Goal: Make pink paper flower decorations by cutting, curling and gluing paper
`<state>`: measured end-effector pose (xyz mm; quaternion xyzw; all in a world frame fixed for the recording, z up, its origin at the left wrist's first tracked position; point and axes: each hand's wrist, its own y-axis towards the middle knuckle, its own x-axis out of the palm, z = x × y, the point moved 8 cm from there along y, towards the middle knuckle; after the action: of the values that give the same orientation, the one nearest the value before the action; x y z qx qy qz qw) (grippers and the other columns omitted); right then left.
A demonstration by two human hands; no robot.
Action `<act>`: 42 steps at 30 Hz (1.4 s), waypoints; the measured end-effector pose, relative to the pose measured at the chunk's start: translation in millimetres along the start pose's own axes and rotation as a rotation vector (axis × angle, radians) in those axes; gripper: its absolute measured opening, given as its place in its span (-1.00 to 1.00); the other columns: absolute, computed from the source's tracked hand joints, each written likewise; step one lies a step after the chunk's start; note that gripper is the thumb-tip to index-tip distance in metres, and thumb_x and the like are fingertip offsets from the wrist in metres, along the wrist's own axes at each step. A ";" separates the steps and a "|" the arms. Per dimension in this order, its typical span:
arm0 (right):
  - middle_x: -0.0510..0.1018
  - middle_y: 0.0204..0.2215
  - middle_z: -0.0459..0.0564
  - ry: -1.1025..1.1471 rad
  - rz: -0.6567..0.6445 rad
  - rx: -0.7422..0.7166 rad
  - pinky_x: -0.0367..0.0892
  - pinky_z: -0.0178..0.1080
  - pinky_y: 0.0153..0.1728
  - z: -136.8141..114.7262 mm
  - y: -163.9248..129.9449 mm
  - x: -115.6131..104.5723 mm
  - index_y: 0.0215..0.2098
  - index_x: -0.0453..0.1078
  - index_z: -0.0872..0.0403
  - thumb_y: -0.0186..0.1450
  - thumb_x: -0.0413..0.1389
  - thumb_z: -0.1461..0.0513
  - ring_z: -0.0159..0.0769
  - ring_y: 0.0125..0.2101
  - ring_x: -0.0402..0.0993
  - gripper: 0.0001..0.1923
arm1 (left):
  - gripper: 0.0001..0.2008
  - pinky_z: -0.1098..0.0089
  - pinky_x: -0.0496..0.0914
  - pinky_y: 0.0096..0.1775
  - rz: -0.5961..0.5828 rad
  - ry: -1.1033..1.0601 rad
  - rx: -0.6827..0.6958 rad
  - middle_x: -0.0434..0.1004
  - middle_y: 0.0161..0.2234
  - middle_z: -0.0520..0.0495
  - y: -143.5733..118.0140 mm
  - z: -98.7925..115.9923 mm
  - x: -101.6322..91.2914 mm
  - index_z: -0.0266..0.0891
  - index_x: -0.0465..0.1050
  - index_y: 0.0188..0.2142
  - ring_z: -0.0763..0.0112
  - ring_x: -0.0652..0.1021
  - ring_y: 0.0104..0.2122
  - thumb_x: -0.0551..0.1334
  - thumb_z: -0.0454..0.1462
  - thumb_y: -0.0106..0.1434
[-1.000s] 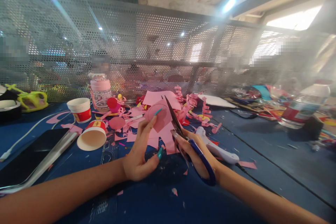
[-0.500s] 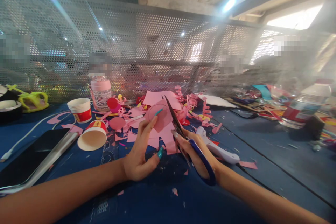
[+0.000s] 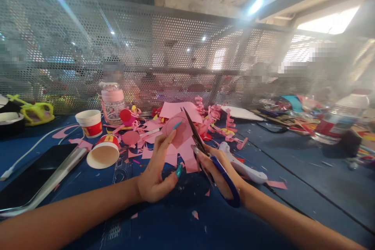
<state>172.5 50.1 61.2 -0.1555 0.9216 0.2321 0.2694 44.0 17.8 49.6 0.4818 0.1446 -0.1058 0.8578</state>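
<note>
Bright window glare upper right, streaky flares, hazy background, warped edges.

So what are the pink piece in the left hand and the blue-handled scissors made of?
Pink piece: likely matte paper, thin and flat with cut edges, like the scraps around it. Blue-handled scissors: dark blades, seemingly metal; glossy blue handle loops, probably plastic.

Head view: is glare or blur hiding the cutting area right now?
Head view: light streaks cross the upper corners and the window at top right is blown out; the edges bend from lens distortion. The left hand, pink paper and scissors in the right hand stay fairly sharp.
</note>
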 end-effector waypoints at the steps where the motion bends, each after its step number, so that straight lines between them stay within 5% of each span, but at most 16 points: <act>1: 0.20 -0.69 -0.18 -0.005 0.004 -0.008 0.04 -0.34 -0.65 -1.0 0.1 -0.7 -0.56 0.08 0.05 0.25 -0.11 -0.11 -0.45 -0.65 0.08 -0.55 | -0.26 -0.04 -0.13 0.17 0.005 -0.002 0.001 -0.13 0.23 -0.15 0.0 0.1 -0.2 -0.14 -0.28 0.29 0.06 0.02 0.17 0.07 -0.28 0.20; 42: 0.17 -0.68 -0.18 -0.166 -0.029 -0.044 0.10 -0.32 -0.54 0.9 6.9 -3.9 -0.55 0.13 0.07 0.30 -0.12 -0.02 -0.42 -0.60 0.17 -0.60 | -0.40 0.06 -0.06 0.17 0.084 -0.165 -0.042 0.03 0.07 -0.15 -0.3 -9.0 -6.0 -0.12 -0.05 0.23 0.13 0.11 0.11 0.09 -0.27 0.21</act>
<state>173.3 56.9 65.1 -0.1550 0.8883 0.2606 0.3448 37.0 25.6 46.9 0.4589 0.0554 -0.1061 0.8804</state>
